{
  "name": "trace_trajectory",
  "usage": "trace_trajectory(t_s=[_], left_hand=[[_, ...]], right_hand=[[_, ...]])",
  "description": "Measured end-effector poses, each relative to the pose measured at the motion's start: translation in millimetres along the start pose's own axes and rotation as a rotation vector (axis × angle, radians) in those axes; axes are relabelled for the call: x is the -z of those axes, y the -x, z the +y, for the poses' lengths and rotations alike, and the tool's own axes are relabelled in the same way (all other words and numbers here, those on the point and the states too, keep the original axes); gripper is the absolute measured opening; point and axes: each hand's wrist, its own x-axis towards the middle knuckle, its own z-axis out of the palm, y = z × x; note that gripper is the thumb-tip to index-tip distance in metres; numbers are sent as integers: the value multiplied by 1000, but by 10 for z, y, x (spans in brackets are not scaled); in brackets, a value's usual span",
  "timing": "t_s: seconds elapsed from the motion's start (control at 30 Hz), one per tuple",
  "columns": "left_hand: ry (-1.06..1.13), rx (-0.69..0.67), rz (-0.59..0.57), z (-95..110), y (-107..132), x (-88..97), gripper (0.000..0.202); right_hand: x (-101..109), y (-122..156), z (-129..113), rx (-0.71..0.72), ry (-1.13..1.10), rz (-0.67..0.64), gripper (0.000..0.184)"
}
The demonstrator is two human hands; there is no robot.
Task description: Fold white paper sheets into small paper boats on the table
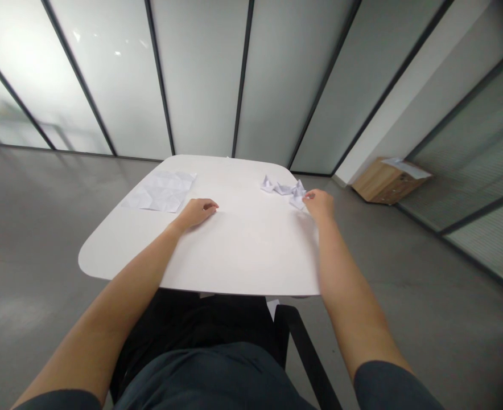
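Observation:
My left hand rests on the white table with its fingers curled loosely and nothing in it. Just beyond it to the left lies a creased flat sheet of white paper. My right hand is at the table's right side, fingertips pinched on the nearest of a few folded white paper pieces. More folded paper lies just left of that piece.
A wooden box with a white sheet on top stands on the grey floor at the right, by the wall. Frosted glass panels with dark frames run behind the table. A black chair arm shows beside my lap.

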Motion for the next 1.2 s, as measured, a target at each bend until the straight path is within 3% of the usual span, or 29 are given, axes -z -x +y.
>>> trace_trajectory(t_s=[0.13,0.3,0.4,0.53,0.63,0.73,0.93,1.2], left_hand=[[-30,37,43,-47,-24,27,33],[-226,136,219,-244,-19,189,31],[-380,269,278,-382,38,290,36],[-458,456,262,-498,125,354,57],[-449,521,170,-502,158,352,63],[-450,474,91,-417,169,311,63],[-449,262,88,-74,148,128,49],[-204,-150,-87,326,106,-186,36]], right_hand=[[-37,59,-242,96,-88,8,25],[-230,311,-653,381,-272,-226,22],[-395,509,-852,508,-360,-332,21],[-561,679,-1002,636,-399,-391,25],[-636,708,-1035,693,-387,-384,27],[-699,698,-1037,729,-357,-377,26],[-741,717,-1061,750,-281,-341,25],[-748,820,-1228,762,-289,-332,38]])
